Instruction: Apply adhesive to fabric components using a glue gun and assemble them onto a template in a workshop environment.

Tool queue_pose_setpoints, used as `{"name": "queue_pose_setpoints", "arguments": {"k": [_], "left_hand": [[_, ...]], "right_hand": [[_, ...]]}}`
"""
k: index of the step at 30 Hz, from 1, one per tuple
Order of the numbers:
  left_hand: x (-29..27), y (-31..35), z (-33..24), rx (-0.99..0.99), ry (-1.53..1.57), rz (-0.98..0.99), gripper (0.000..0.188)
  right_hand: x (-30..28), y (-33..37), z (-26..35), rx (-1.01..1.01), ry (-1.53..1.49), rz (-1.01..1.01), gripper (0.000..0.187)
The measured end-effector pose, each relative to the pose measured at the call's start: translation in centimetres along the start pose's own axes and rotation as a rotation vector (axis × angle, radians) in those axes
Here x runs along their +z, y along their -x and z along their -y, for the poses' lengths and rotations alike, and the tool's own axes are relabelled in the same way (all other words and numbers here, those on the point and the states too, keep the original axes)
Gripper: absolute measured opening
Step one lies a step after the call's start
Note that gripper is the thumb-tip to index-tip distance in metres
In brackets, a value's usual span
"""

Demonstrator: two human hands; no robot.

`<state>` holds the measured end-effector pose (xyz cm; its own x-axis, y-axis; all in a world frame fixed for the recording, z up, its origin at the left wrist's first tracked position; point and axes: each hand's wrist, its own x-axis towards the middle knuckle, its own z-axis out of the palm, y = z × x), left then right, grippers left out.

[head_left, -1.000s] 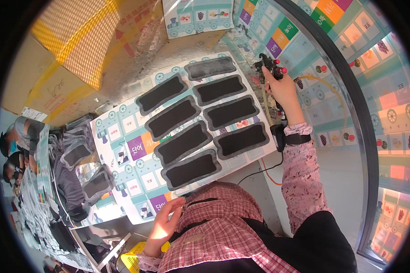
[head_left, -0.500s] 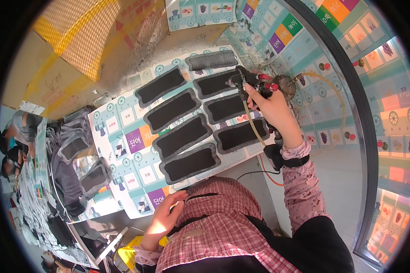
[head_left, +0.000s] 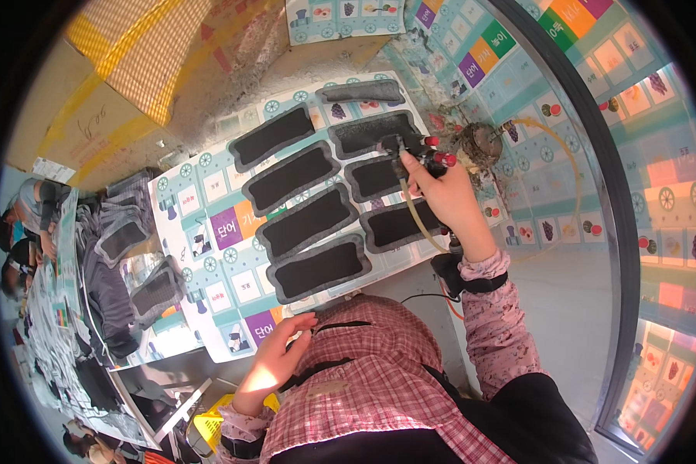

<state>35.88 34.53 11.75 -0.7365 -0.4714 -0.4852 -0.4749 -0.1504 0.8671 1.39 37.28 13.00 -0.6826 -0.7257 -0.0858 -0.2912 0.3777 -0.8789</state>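
Note:
My right hand point(head_left: 445, 193) grips a spray gun point(head_left: 410, 151) with red knobs and a yellowish hose, above the right-hand column of pieces on the table. Several rectangular fabric pieces with black middles and grey borders lie there in two columns. Under and beyond the gun, one piece point(head_left: 356, 133) looks greyish and speckled. Just nearer, a piece point(head_left: 371, 179) is still black in the middle, partly hidden by hand and hose. The farthest piece point(head_left: 359, 92) is grey, its edge seemingly curled. My left hand point(head_left: 274, 363) holds nothing, fingers apart, beside my checked apron point(head_left: 363, 379).
Printed sheets cover the table point(head_left: 185, 255) and the right wall. A dark-framed pane point(head_left: 576, 93) rises at my right. More grey pieces point(head_left: 158, 290) and dark cloth lie on the left. A yellow basket point(head_left: 209, 429) stands below; people work at the far left.
My right hand has moved the spray gun slightly left and nearer to me. The piece beneath has turned from black to speckled grey. My left hand has barely moved.

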Motion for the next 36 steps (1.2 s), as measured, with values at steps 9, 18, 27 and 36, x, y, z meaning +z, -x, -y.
{"name": "queue_pose_setpoints", "arguments": {"k": [9, 18, 27, 36], "left_hand": [[0.4, 0.5, 1.1, 0.039, -0.018, -0.028, 0.032], [0.5, -0.3, -0.7, 0.01, -0.063, -0.008, 0.032], [1.1, 0.2, 0.3, 0.048, -0.077, -0.022, 0.032], [1.1, -0.1, -0.5, 0.0, -0.068, -0.011, 0.033]], "right_hand": [[-4.6, -2.2, -2.9, 0.044, 0.257, -0.276, 0.049], [-0.7, 0.7, -2.5, 0.086, 0.073, -0.023, 0.049], [-4.1, -0.1, -4.1, 0.105, 0.135, -0.229, 0.042], [-1.7, 1.0, -4.1, 0.185, 0.158, -0.064, 0.047]]}}
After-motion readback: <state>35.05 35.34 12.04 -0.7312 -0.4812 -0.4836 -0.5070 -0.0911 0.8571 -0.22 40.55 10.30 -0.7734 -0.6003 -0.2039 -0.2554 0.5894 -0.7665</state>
